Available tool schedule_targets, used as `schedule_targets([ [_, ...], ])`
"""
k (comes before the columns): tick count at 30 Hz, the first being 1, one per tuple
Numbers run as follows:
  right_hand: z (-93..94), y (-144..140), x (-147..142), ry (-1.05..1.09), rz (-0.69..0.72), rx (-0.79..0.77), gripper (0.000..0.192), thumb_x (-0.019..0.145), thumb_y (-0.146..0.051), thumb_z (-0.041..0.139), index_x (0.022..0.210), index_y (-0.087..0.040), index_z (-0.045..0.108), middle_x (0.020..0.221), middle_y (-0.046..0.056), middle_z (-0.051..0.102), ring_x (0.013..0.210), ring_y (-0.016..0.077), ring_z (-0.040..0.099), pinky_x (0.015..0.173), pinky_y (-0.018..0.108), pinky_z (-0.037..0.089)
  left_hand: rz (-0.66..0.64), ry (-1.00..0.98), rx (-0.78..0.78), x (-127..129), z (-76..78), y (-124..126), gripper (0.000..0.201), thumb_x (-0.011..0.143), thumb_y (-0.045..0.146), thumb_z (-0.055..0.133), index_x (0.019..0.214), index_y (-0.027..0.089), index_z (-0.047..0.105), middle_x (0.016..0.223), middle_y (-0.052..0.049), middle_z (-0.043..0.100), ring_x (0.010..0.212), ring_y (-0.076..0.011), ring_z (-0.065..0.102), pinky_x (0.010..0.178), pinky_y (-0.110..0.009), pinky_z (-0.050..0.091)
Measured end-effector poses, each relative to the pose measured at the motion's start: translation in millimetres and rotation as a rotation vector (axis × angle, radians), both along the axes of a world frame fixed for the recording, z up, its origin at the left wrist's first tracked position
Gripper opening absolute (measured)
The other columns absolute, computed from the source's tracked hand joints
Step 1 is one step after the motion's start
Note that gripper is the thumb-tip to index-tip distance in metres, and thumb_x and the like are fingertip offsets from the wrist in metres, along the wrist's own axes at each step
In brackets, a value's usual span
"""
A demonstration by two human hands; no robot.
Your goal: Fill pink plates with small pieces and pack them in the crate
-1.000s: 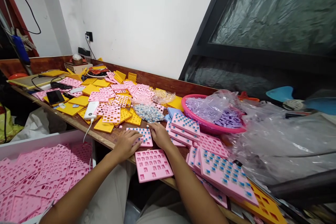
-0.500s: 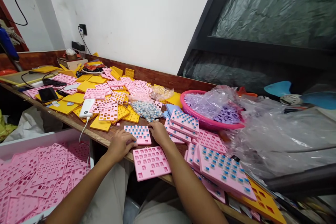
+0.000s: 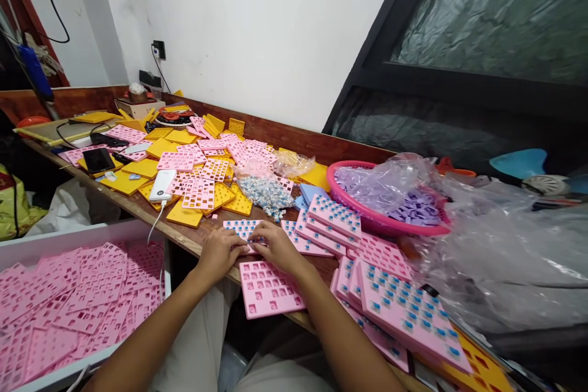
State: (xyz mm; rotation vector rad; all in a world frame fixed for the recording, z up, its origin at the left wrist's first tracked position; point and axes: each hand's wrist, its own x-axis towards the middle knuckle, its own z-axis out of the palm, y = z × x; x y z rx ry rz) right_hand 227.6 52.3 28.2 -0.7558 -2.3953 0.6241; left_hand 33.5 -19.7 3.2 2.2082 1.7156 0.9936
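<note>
A pink keyboard plate with rows of blue key switches (image 3: 242,228) lies on the bench in front of me. My left hand (image 3: 220,252) is closed at its left side, fingers bent over the lower edge. Over the plate's right part is my right hand (image 3: 277,248), its fingers pressed together and pointing down. The fingertips of both hands nearly meet; anything small between the right ones is hidden. Nearer to me, a second pink plate with bare square sockets (image 3: 267,289) overhangs the bench edge, partly behind my right forearm. Beyond the hands lies a heap of blue-and-white switches (image 3: 266,194).
Switch-filled pink plates (image 3: 334,215) are stacked at right, with another stack (image 3: 413,312) nearer. A pink basket (image 3: 337,187) holds purple pieces. Yellow and pink plates cover the left bench around a white power bank (image 3: 162,185). A white bin (image 3: 168,275) of pink plates stands below.
My right hand has moved from beyond the plate's far right corner onto the plate, close to my left fingertips. The view has shifted slightly left.
</note>
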Motion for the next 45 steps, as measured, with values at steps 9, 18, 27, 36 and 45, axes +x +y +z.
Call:
schedule_targets([
  [9,-7.7,10,8,-0.078,0.002,0.086,0.015,0.086,-0.010,0.069,0.090,-0.022,0.077,0.091,0.005,0.073,0.091,0.0207,0.064,0.084,0.032,0.046,0.024,0.119,0.129,9,-4.8,-6,0.017,0.096,0.029,0.059,0.091,0.022,0.074,0.091,-0.005,0.073,0.091,-0.0228,0.059,0.085,-0.041,0.042],
  [18,-8.5,14,6,-0.047,-0.003,0.013,0.010,0.086,-0.013,0.073,0.090,-0.021,0.077,0.087,0.003,0.074,0.083,0.0181,0.063,0.079,0.030,0.045,0.064,0.212,0.119,13,-1.8,-8,0.017,0.097,0.026,0.057,0.090,0.020,0.071,0.089,-0.004,0.071,0.090,-0.0234,0.058,0.083,-0.040,0.042],
  [27,-10.3,5,2,-0.169,-0.089,0.247,0.005,0.088,-0.019,0.073,0.085,-0.022,0.077,0.090,0.005,0.071,0.090,0.0211,0.059,0.082,0.036,0.044,0.077,0.442,0.249,15,-11.4,-9,0.019,0.099,0.026,0.052,0.090,0.020,0.068,0.090,-0.006,0.067,0.089,-0.0244,0.055,0.081,-0.042,0.039],
  [36,-6.6,-26,8,-0.395,-0.071,0.368,0.026,0.100,-0.022,0.054,0.121,-0.021,0.068,0.118,0.011,0.067,0.114,0.0268,0.054,0.094,0.043,0.045,-0.265,0.660,0.320,-6,-5.7,-7,0.018,0.097,0.020,0.054,0.107,0.015,0.067,0.105,-0.007,0.065,0.103,-0.0237,0.055,0.094,-0.042,0.038],
  [45,12.8,4,21,-0.243,-0.152,0.277,0.022,0.098,-0.021,0.053,0.110,-0.021,0.072,0.111,0.009,0.067,0.104,0.0220,0.060,0.092,0.037,0.046,-0.301,0.559,0.254,-13,1.8,-4,0.017,0.097,0.025,0.056,0.107,0.018,0.068,0.103,-0.008,0.067,0.100,-0.0234,0.058,0.091,-0.041,0.041],
])
